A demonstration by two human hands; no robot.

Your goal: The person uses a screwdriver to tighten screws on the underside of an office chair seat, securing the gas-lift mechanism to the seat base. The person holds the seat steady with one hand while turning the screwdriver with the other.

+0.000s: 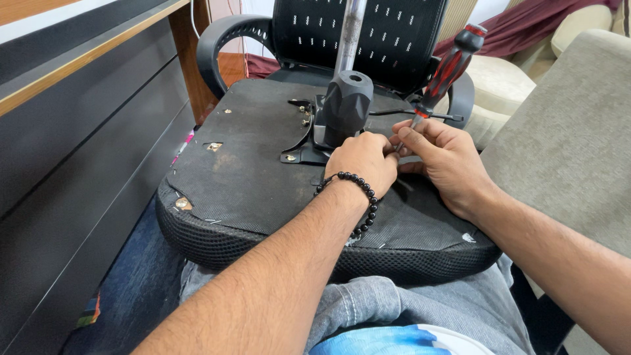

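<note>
An office chair lies tipped over with the underside of its seat (250, 164) facing up on my lap. A black mechanism housing (346, 105) with a metal column (350, 33) rises from the seat's middle. My right hand (442, 161) grips the metal shaft of a red and black screwdriver (450, 66), whose handle points up and away. The tip is hidden between my hands, near the mounting plate (299, 151). My left hand (363, 161), with a black bead bracelet on the wrist, is closed at the screwdriver's tip beside the housing; what its fingers pinch is hidden.
A dark cabinet with a wooden-edged top (66, 118) stands close on the left. A beige sofa (565, 131) lies to the right. The chair's mesh backrest (394, 33) and armrest (223, 39) stand behind the seat. A thin lever (394, 113) sticks out from the mechanism.
</note>
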